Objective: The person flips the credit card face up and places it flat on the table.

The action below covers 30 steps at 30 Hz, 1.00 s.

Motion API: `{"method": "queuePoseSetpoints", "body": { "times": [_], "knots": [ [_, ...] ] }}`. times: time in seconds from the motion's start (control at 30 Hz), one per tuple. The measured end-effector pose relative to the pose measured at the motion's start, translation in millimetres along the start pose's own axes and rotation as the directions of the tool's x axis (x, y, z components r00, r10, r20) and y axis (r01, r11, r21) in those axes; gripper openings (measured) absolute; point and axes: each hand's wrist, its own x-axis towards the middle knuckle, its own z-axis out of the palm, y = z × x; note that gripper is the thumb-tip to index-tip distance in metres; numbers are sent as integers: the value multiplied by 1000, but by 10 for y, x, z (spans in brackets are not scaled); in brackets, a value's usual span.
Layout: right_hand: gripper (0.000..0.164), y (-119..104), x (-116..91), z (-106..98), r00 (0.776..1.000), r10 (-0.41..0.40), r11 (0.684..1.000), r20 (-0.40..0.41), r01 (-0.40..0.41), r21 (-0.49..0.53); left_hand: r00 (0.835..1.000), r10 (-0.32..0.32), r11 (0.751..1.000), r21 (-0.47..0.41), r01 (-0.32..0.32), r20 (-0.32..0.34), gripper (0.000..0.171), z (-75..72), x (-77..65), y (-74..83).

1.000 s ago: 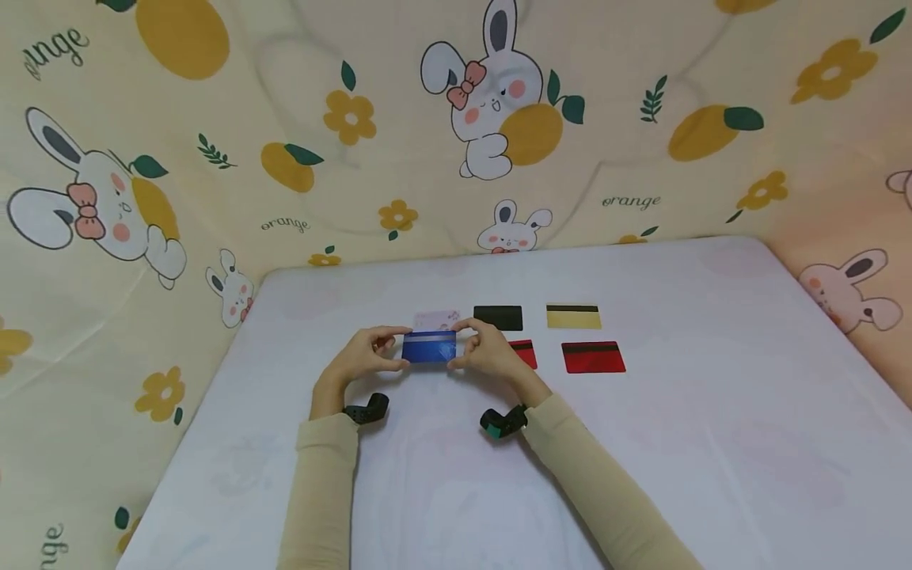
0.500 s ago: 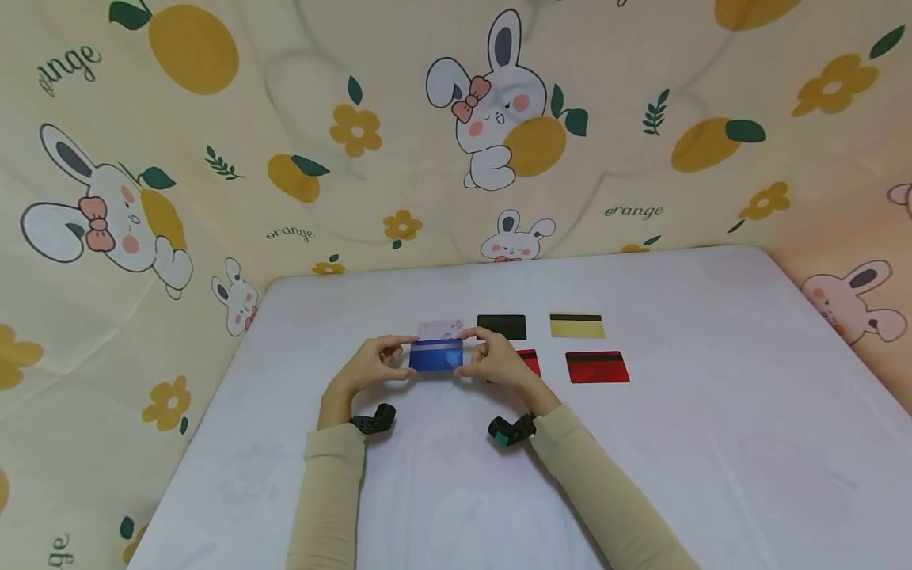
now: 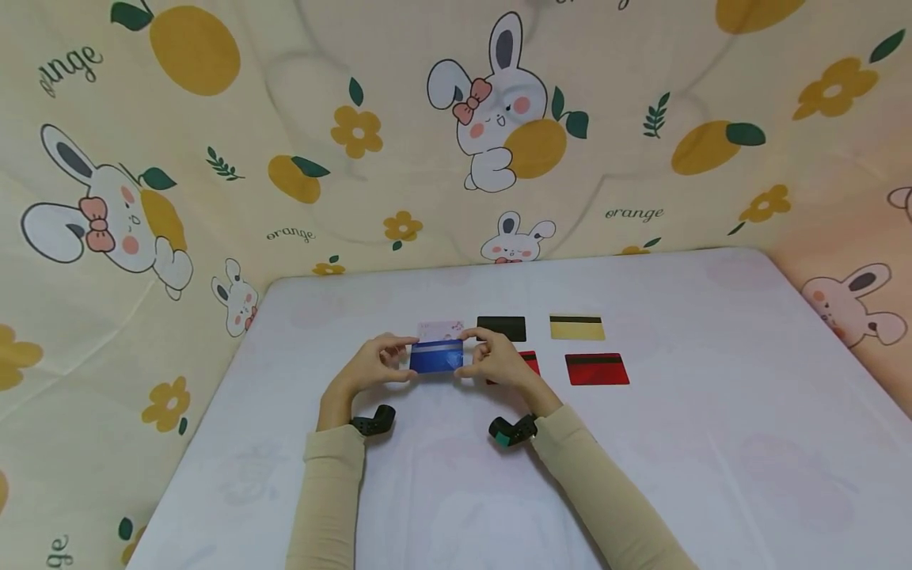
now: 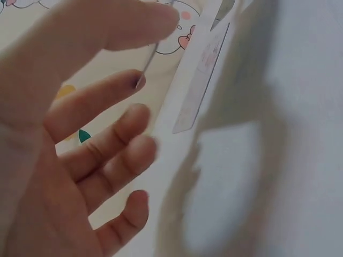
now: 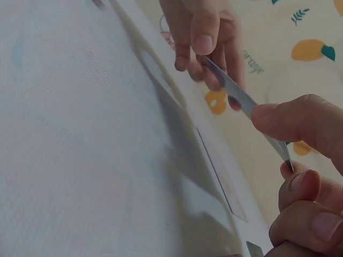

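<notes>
Between both hands a blue card [image 3: 436, 357] with a pale stripe is held up above the table. My left hand [image 3: 366, 366] pinches its left end between thumb and index finger, the other fingers loosely bent. At the opposite end my right hand [image 3: 499, 360] pinches it the same way. Seen edge-on in the right wrist view, the blue card [image 5: 236, 91] is clear of the surface. Just behind it lies a pale pink patterned card [image 3: 440, 329], its lower part hidden. A red card [image 3: 530, 361] is partly covered by my right hand.
A black card [image 3: 501, 328] lies in the back row beside a gold card [image 3: 577, 328] with a dark stripe. Another red card [image 3: 597, 370] lies in front of the gold one. The white-covered table [image 3: 641, 475] meets a patterned cloth wall [image 3: 427, 277] at the back.
The whole head view has shifted slightly, with the scene sitting a little lower and to the right. Both hands keep their pinch on the blue card, which hardly moves relative to the other cards.
</notes>
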Motion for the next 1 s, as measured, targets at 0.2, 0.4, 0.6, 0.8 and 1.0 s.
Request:
{"method": "queuePoseSetpoints", "body": {
  "times": [0.2, 0.4, 0.6, 0.8, 1.0],
  "knots": [
    [58, -41, -7, -2, 999, -23, 998, -27, 21, -55, 999, 16, 997, 70, -14, -31, 69, -7, -31, 141],
    [57, -107, -26, 4, 998, -20, 992, -60, 12, -126, 995, 75, 981, 186, -61, -69, 76, 50, -9, 362],
    [56, -172, -52, 21, 997, -15, 984, -78, 1, -179, 988, 147, 965, 226, -132, -52, 75, 154, 21, 517],
    [56, -220, -66, 28, 996, -23, 974, -90, 2, -228, 971, 237, 947, 232, -221, -42, 73, 223, 55, 551],
    [56, -254, -75, 37, 997, -5, 968, -83, -16, -249, 965, 262, 939, 234, -250, -18, 71, 264, 79, 566]
  ]
}}
